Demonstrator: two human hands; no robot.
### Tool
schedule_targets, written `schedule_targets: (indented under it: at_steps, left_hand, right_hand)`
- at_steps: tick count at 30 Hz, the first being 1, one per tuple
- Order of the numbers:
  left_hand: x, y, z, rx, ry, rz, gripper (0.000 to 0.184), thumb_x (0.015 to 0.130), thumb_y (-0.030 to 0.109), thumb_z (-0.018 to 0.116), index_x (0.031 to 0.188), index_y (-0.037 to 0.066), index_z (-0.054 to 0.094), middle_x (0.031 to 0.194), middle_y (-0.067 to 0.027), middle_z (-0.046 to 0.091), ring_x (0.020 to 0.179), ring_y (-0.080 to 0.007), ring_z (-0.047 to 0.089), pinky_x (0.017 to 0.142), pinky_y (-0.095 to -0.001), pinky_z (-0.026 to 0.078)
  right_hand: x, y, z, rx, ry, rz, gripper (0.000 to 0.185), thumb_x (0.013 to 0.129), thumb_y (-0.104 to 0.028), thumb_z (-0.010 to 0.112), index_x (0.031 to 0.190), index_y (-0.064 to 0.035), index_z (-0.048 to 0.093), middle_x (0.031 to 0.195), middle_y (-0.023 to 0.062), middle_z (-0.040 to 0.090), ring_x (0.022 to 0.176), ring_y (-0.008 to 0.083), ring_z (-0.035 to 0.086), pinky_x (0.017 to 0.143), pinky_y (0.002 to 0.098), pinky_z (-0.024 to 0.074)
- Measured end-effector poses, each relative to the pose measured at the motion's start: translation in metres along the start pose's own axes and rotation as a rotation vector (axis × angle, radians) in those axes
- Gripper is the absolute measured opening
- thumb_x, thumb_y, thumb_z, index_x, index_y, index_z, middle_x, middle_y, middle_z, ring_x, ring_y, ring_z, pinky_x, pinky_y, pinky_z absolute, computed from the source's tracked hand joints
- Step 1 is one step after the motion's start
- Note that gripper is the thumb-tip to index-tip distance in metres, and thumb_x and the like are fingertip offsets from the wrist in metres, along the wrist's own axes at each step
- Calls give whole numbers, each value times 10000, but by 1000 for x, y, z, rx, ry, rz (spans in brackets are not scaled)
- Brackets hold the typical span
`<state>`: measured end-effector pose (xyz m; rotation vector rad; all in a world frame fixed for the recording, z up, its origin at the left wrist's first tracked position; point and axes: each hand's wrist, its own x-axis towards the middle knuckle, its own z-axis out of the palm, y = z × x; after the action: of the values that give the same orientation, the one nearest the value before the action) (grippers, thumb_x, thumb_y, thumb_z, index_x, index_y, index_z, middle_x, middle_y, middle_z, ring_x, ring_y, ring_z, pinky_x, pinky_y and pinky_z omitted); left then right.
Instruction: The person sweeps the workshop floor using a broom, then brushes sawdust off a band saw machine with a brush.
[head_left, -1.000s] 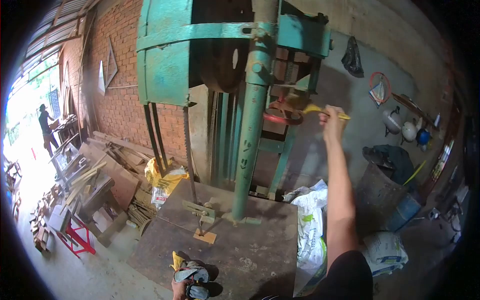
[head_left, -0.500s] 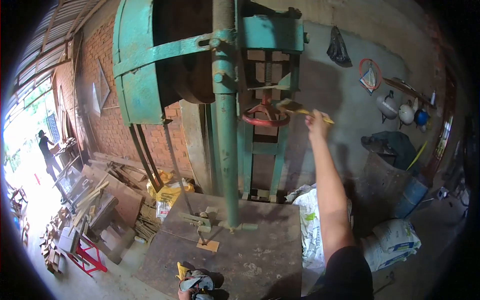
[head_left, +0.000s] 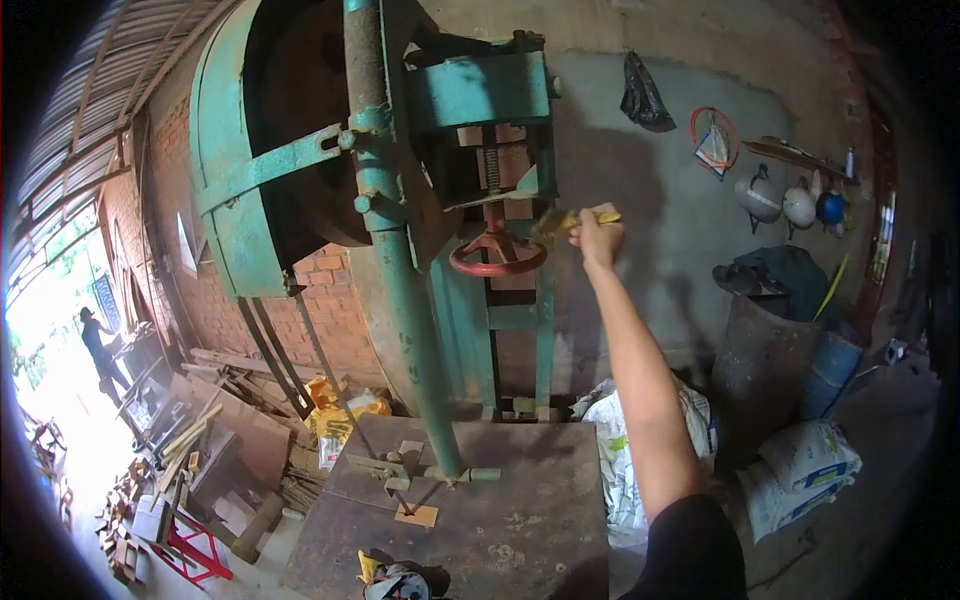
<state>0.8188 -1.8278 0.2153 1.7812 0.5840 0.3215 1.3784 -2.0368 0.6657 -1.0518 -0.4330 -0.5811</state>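
Note:
My right hand [head_left: 598, 240] is raised at the end of an outstretched arm, fingers closed round a paintbrush [head_left: 566, 221] with a yellow handle. Its bristle end points left, close to the red handwheel [head_left: 497, 268] of a large green band saw [head_left: 398, 290]. Whether the bristles touch the machine I cannot tell. At the bottom edge lies a grey and white bundle [head_left: 398, 586] with a yellow part [head_left: 369, 567], cut off by the frame. My left hand does not show.
The saw's dark table [head_left: 520, 520] spans the front, with a small wooden insert [head_left: 417, 515] by the blade. White sacks [head_left: 800, 475], a barrel [head_left: 765, 350] and hanging helmets [head_left: 762, 198] are on the right. Scrap wood [head_left: 190, 440] and a red stool [head_left: 195, 548] stand left; a person [head_left: 98, 350] works far off.
The view has tilted and shifted. My right hand, still with the paintbrush, has turned at the wrist near the handwheel. My left hand, partly visible at the bottom before, has left the frame.

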Motion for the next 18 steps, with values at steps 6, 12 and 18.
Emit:
schedule_targets:
  at_steps: [6, 12, 18]
  left_hand:
    - [3, -7, 3, -24, -23, 171, 508, 697, 69, 569, 1194, 110, 474, 1132, -72, 518, 998, -185, 503, 827, -286, 421]
    - [7, 2, 10, -195, 26, -72, 504, 693, 62, 567, 1187, 107, 476, 1124, -73, 521, 990, -186, 506, 823, -285, 423]
    - [9, -1, 12, -268, 63, -134, 500, 688, 54, 564, 1178, 103, 478, 1114, -74, 524, 982, -186, 510, 819, -285, 426]
  right_hand:
    - [-1, 58, 18, 32, -12, 228, 94, 732, -110, 540, 753, -63, 462, 552, 50, 508, 410, 114, 491, 342, 239, 418]
    - [11, 7, -18, -208, -66, 262, 77, 704, -115, 511, 690, -59, 459, 516, 63, 507, 374, 105, 476, 303, 226, 366]
    - [-8, 86, -32, -82, 383, -101, 124, 725, -159, 549, 735, -52, 489, 611, 69, 539, 406, 162, 506, 320, 259, 358]
